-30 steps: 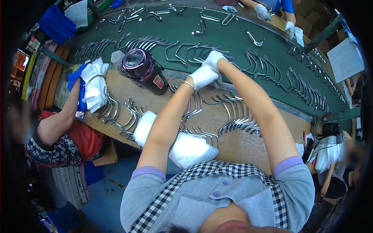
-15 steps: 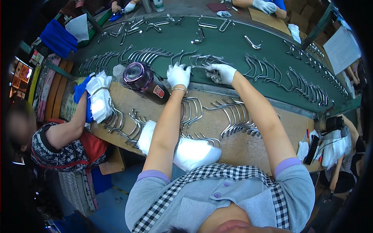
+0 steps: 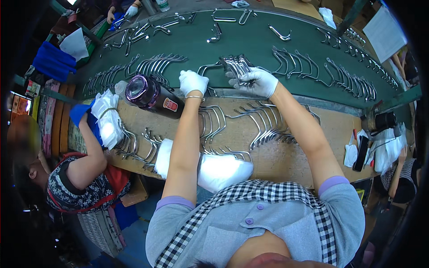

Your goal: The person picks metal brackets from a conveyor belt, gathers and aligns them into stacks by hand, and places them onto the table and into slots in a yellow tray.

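Right now your right hand (image 3: pixel 264 84) has its fingers closed around a bunch of curved metal pieces (image 3: pixel 237 67), gripped at the near end and lifted over the close edge of the green surface (image 3: pixel 252 42). Your left hand (image 3: pixel 193 83) is balled up just beside one end of another bent piece (image 3: pixel 209 68); its fingertips are out of sight, so you cannot tell whether it pinches anything.

To the left of your left forearm a dark purple flask (image 3: pixel 157 100) leans in view on the desk (image 3: pixel 286 167), its lid on and its contents concealed. Behind it a translucent bottle (image 3: pixel 120 88) is mostly covered, so any liquid inside can't be judged. Across the green surface, a clear bottle (image 3: pixel 163 4) is cut off by the upper edge.

Close to your body lies a white plastic bundle (image 3: pixel 225 172), its middle hidden beneath your left forearm; what it holds doesn't show. Your arms also cover parts of the bent metal rods (image 3: pixel 261 127) on the desk. A banded white stack (image 3: pixel 108 120) lies at the left, near a co-worker's blue-covered hand (image 3: pixel 79 115). At the far right, a pale plastic bag (image 3: pixel 386 152) has indistinct contents.
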{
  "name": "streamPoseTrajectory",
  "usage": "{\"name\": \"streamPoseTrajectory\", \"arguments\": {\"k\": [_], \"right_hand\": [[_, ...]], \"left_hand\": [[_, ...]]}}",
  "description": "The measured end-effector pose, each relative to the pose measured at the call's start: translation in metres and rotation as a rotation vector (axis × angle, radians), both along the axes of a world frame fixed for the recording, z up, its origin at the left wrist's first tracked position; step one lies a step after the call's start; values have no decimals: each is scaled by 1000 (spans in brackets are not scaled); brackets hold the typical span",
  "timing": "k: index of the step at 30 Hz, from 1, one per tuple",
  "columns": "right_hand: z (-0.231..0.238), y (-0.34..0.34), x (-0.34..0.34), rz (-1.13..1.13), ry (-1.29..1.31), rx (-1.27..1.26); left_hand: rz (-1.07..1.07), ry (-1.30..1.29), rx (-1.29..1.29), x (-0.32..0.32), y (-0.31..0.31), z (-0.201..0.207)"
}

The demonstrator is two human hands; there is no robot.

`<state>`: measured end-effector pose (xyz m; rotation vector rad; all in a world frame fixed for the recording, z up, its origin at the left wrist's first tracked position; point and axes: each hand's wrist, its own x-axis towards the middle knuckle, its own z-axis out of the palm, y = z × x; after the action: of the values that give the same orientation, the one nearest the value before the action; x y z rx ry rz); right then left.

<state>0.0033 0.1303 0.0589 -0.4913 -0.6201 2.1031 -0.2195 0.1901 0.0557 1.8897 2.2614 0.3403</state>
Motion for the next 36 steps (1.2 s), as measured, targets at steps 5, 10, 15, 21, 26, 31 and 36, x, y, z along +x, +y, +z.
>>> {"name": "streamPoseTrajectory", "arguments": {"k": [5, 10, 15, 21, 26, 31, 36], "right_hand": [[2, -17, 6, -39, -204, 72], [12, -27, 4, -81, -249, 83], [18, -29, 16, -124, -371, 119], [16, -27, 28, -93, -637, 227], [31, -33, 31, -82, -1000, 477], [37, -32, 36, -20, -1202, 532], [53, -34, 33, 36, -1271, 440]], "left_hand": [[-13, -88, -31, 10, -5, 7], [-25, -1096, -203, -8, 9, -18], [-295, -2069, -690, 4, -2, -19], [-385, -2057, -633, 40, -27, -5], [-437, -2211, -665, 45, -33, -1], [-461, -2121, -680, 52, -46, 13], [-506, -2174, -706, 53, -46, 7]]}}
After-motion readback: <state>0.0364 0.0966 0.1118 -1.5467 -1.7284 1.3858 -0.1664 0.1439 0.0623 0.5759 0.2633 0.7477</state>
